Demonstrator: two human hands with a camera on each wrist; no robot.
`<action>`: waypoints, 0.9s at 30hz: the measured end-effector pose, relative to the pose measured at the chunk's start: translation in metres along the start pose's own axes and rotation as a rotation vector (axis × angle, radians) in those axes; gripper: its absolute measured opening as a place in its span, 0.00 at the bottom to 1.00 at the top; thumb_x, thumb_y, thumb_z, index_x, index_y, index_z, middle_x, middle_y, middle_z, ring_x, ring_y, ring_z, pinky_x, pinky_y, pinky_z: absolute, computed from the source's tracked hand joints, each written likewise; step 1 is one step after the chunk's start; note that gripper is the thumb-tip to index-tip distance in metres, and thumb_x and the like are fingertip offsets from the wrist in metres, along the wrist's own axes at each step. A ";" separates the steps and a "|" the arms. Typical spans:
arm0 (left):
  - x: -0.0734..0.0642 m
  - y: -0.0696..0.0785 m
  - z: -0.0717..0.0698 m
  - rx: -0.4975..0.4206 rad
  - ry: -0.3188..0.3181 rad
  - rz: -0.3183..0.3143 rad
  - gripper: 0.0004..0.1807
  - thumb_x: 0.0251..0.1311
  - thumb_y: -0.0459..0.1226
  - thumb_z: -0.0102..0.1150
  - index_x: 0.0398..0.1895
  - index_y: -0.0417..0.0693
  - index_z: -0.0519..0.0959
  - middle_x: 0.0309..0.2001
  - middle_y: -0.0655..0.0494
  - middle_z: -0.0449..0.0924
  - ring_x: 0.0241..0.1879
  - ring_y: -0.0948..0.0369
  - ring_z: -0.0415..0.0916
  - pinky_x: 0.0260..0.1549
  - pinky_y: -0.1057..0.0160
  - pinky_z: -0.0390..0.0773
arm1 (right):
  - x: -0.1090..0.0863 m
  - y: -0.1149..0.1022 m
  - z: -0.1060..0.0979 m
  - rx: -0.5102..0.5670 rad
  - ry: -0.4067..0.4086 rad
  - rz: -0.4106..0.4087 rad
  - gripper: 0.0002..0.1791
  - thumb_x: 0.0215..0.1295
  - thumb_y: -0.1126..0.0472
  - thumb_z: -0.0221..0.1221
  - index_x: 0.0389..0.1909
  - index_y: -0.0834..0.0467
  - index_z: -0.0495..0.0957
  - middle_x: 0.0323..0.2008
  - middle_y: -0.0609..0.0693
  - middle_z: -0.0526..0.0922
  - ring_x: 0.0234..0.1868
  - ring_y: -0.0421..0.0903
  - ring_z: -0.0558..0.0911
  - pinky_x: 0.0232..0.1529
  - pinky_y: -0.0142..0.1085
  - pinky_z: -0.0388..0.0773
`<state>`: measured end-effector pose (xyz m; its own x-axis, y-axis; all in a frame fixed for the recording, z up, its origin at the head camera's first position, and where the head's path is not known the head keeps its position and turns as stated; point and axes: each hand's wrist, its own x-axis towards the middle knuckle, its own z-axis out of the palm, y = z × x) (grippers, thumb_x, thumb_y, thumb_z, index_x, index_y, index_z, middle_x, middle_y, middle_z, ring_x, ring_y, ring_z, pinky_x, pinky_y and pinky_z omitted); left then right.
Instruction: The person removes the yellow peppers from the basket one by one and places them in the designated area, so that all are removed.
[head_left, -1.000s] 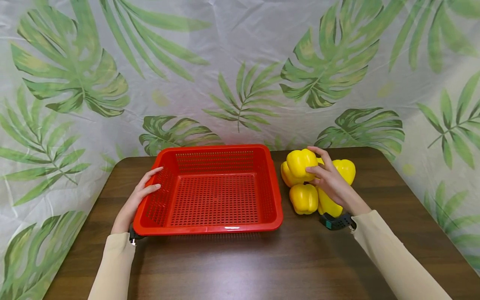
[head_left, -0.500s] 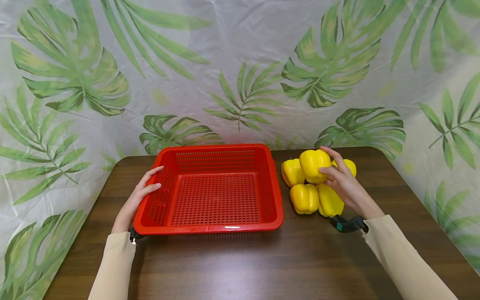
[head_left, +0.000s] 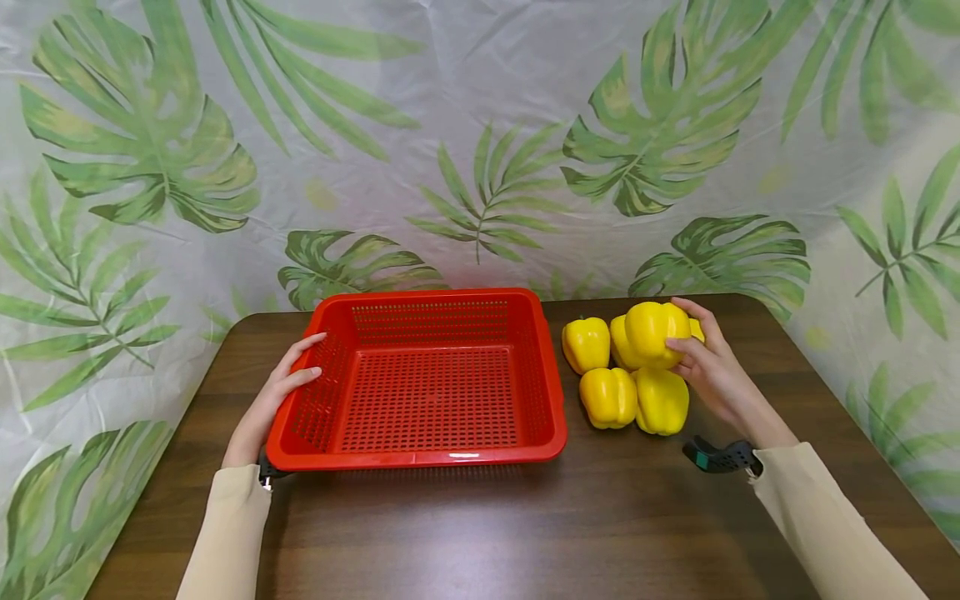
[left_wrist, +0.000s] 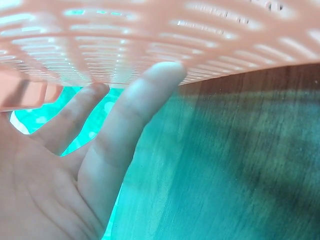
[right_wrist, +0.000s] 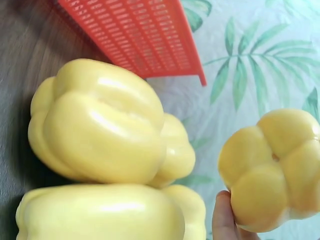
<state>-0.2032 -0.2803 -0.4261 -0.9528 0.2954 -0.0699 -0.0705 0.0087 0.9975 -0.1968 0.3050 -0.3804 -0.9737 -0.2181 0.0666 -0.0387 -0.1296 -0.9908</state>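
Observation:
A red plastic basket point(head_left: 427, 400) with a slotted floor and walls stands on the table. My left hand point(head_left: 273, 392) holds it at the left rim; in the left wrist view its fingers point(left_wrist: 120, 125) reach up against the slotted wall. Among the yellow bell peppers to its right, my right hand point(head_left: 708, 358) grips one bell pepper point(head_left: 656, 333) between thumb and fingers, raised above the others. The right wrist view shows the lobed underside of that held pepper point(right_wrist: 275, 170). Part of the peppers behind it is hidden.
Several other yellow bell peppers point(head_left: 607, 397) lie close together by the basket's right side. The brown wooden table point(head_left: 465, 533) meets a leaf-print cloth point(head_left: 480, 100) hanging behind it.
My right hand has carried the held bell pepper to the right, from above the leftmost peppers to above the right-hand ones. The left hand and the basket have stayed in place.

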 end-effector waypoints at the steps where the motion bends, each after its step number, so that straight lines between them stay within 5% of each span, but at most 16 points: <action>1: 0.000 0.000 0.000 0.000 0.000 0.000 0.30 0.73 0.41 0.42 0.74 0.59 0.49 0.67 0.42 0.50 0.55 0.50 0.69 0.46 0.54 0.78 | -0.001 0.000 -0.002 -0.002 0.001 -0.003 0.28 0.74 0.66 0.46 0.68 0.41 0.52 0.57 0.50 0.55 0.40 0.42 0.76 0.41 0.31 0.74; 27: 0.000 0.000 0.000 -0.016 0.002 -0.001 0.30 0.73 0.40 0.42 0.74 0.60 0.50 0.68 0.42 0.50 0.55 0.49 0.70 0.46 0.53 0.78 | -0.026 0.015 -0.040 0.055 0.033 -0.065 0.27 0.73 0.70 0.42 0.66 0.43 0.55 0.57 0.47 0.50 0.40 0.39 0.76 0.41 0.26 0.75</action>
<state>-0.2029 -0.2803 -0.4259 -0.9532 0.2939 -0.0708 -0.0759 -0.0059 0.9971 -0.1808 0.3479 -0.4014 -0.9764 -0.1755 0.1259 -0.0907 -0.1959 -0.9764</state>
